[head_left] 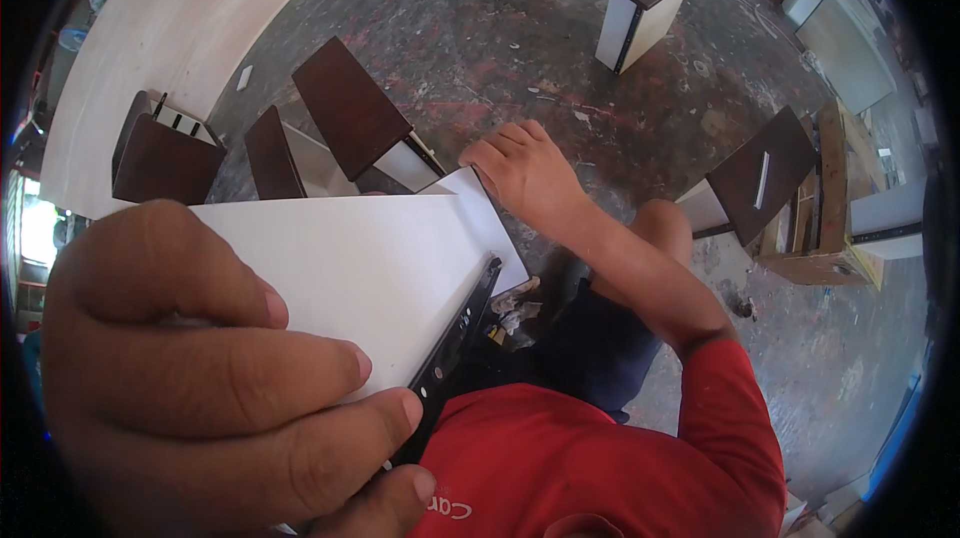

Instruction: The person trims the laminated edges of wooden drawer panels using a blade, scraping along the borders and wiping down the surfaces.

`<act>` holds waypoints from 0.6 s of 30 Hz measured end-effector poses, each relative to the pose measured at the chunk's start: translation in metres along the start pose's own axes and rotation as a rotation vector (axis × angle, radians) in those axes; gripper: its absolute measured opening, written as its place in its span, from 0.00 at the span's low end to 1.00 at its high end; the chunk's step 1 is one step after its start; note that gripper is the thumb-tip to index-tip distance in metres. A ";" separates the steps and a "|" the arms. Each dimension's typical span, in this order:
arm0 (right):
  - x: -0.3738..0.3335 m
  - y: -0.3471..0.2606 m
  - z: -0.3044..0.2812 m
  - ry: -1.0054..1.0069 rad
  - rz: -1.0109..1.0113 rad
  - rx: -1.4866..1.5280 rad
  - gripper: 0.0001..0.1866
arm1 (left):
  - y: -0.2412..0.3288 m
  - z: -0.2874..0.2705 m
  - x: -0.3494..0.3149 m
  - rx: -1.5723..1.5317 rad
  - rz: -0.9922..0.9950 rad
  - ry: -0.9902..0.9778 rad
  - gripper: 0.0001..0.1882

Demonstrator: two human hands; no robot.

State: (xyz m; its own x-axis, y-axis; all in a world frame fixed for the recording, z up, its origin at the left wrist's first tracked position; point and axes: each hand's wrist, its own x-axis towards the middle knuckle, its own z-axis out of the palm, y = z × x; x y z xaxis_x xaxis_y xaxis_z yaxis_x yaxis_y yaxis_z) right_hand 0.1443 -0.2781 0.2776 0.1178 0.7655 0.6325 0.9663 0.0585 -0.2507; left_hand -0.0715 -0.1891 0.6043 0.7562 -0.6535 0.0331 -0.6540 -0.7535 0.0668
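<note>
A white drawer with a black slide rail along its side rests in front of my body. My left hand, very close to the camera, has its fingers curled round the near end of the drawer, with fingertips by the rail. At the other end, my right hand grips the upper corner of the drawer's front panel, whose white inner face shows. The drawer's underside and my left thumb's contact are hidden.
Dark brown-fronted drawers stand on the stained floor: one boxy drawer, a tall one, another farther off. At the right, a drawer with a loose metal strip leans by a wooden crate. A pale plywood sheet lies at left.
</note>
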 end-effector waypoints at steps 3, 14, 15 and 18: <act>-0.006 -0.001 -0.003 -0.007 0.008 0.011 0.09 | -0.003 0.000 0.001 0.020 0.075 0.010 0.24; -0.042 -0.011 -0.021 -0.085 -0.039 0.042 0.10 | -0.004 0.004 0.002 -0.003 0.023 0.009 0.24; -0.047 -0.012 -0.023 -0.090 -0.042 0.033 0.11 | -0.007 0.005 0.001 -0.008 0.015 0.015 0.24; -0.059 -0.019 -0.034 -0.094 -0.051 0.043 0.12 | -0.003 -0.002 0.004 -0.003 0.052 -0.043 0.25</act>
State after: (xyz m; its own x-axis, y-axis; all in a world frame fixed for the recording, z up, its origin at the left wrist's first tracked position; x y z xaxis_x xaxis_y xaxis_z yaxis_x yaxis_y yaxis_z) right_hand 0.1265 -0.3462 0.2702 0.0451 0.8177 0.5739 0.9594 0.1245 -0.2529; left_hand -0.0671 -0.1895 0.6061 0.7198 -0.6941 -0.0063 -0.6922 -0.7184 0.0690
